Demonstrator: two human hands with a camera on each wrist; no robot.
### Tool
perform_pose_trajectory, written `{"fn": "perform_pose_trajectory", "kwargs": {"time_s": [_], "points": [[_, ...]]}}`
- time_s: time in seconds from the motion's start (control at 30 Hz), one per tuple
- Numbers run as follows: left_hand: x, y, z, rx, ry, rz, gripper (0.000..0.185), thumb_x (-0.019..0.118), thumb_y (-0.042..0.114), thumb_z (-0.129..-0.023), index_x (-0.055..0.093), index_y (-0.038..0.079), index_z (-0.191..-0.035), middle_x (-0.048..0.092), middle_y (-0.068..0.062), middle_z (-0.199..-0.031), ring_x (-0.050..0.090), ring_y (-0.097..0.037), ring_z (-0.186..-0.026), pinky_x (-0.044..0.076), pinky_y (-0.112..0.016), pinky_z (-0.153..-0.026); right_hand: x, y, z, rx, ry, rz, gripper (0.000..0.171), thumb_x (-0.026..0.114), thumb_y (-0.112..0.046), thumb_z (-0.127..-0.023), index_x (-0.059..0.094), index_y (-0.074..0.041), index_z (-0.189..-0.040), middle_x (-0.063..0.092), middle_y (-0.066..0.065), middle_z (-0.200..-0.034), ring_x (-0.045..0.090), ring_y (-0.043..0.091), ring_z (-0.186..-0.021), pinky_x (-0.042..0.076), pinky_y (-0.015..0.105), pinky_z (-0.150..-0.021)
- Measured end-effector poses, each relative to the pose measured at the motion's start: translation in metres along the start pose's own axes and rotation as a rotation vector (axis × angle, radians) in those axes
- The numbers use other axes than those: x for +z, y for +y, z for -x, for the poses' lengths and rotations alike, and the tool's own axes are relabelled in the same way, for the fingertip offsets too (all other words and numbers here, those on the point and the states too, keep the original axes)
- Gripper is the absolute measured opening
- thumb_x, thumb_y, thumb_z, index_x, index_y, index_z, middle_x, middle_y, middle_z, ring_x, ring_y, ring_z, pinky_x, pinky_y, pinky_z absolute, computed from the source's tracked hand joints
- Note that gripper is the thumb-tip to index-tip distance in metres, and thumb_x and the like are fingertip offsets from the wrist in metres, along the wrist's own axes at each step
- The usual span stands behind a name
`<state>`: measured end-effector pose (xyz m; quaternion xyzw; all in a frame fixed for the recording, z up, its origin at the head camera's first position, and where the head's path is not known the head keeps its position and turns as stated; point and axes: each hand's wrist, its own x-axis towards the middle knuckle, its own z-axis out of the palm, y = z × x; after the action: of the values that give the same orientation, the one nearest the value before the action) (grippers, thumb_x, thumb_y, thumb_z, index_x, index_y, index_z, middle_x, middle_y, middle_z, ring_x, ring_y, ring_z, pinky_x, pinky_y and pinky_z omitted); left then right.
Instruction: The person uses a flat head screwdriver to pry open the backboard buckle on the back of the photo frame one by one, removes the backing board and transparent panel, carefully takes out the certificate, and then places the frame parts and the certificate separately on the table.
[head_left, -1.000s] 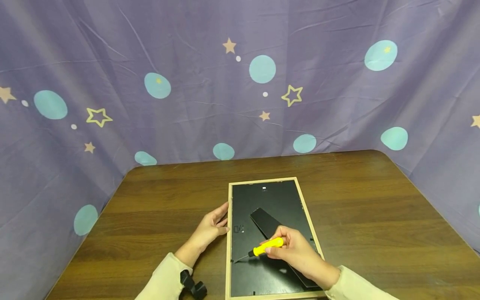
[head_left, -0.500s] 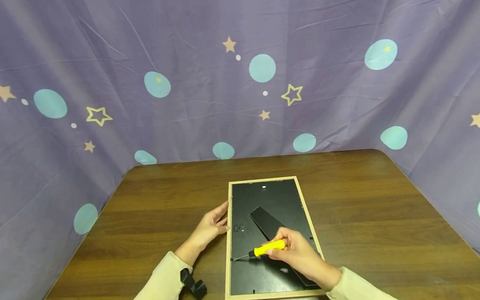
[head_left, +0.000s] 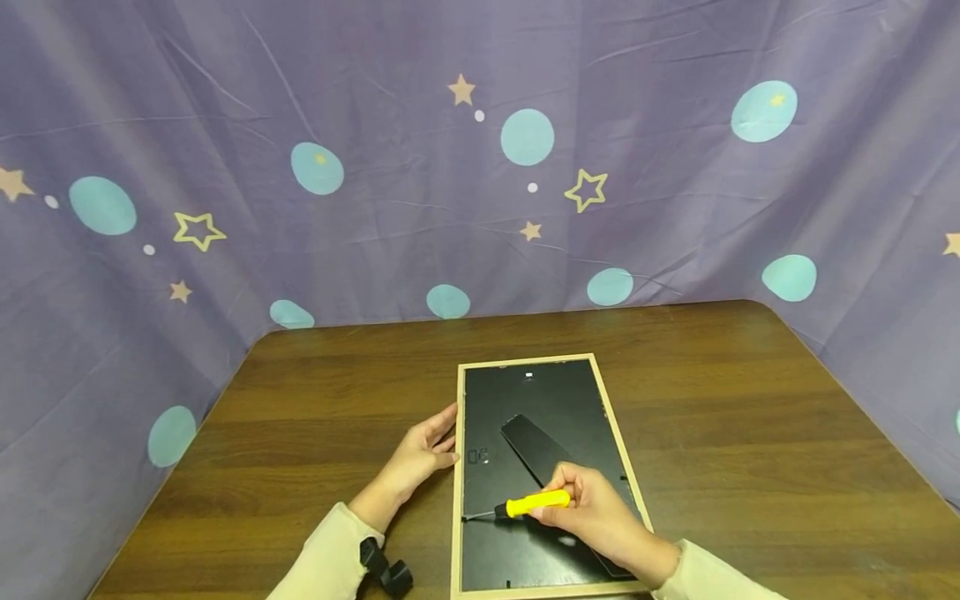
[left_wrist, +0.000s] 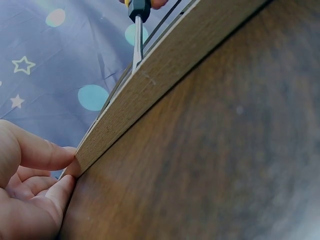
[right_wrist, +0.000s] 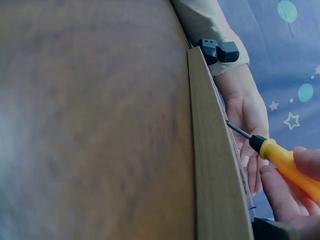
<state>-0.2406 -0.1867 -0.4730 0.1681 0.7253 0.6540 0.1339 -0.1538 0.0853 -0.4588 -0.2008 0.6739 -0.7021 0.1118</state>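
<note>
Head view showed a picture frame (head_left: 536, 475) lying face down near the front edge of the worktop (head_left: 750, 433). The right hand (head_left: 592, 512) gripped a yellow screwdriver (head_left: 536, 502), its tip at the frame's left inner edge. The left hand (head_left: 420, 458) rested, fingers relaxed, against the frame's left side.

Left wrist view had the left hand's fingertips (left_wrist: 55, 155) touching the frame's wooden edge (left_wrist: 165, 75), the screwdriver shaft (left_wrist: 137, 45) above.

Right wrist view showed fingers (right_wrist: 280, 195) curled round the screwdriver handle (right_wrist: 290, 167) beside the frame (right_wrist: 212, 165).
</note>
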Motion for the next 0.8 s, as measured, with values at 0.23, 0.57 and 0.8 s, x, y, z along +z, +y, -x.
{"fn": "perform_pose_trajectory", "kwargs": {"time_s": [0.23, 0.57, 0.8], "points": [[0.0002, 0.0001, -0.0002, 0.007, -0.017, -0.001, 0.075, 0.052, -0.021, -0.076, 0.019, -0.014, -0.143, 0.015, -0.028, -0.151, 0.014, -0.037, -0.141, 0.028, -0.039, -0.109, -0.0025, 0.0015, 0.0005, 0.034, -0.009, -0.047, 0.026, 0.069, 0.003, -0.078, 0.048, 0.017, -0.084, 0.068, 0.026, -0.089, 0.068, 0.013, -0.074, 0.056, 0.022, -0.065], [0.0002, 0.0016, 0.0007, 0.004, -0.007, -0.008, 0.074, 0.052, -0.021, -0.077, 0.019, -0.014, -0.143, 0.015, -0.028, -0.151, 0.014, -0.037, -0.140, 0.029, -0.040, -0.109, -0.0014, -0.0003, -0.0012, 0.033, 0.014, 0.000, 0.023, 0.068, 0.003, -0.078, 0.050, 0.015, -0.085, 0.068, 0.023, -0.086, 0.065, 0.008, -0.069, 0.055, 0.019, -0.062], [0.0000, 0.0022, 0.0012, -0.001, -0.002, -0.008, 0.075, 0.052, -0.022, -0.077, 0.019, -0.014, -0.143, 0.014, -0.027, -0.152, 0.014, -0.037, -0.140, 0.029, -0.039, -0.108, 0.0007, -0.0021, -0.0021, 0.024, 0.006, 0.006, 0.022, 0.069, 0.003, -0.078, 0.050, 0.014, -0.085, 0.068, 0.023, -0.086, 0.064, 0.008, -0.068, 0.054, 0.018, -0.061]]}}
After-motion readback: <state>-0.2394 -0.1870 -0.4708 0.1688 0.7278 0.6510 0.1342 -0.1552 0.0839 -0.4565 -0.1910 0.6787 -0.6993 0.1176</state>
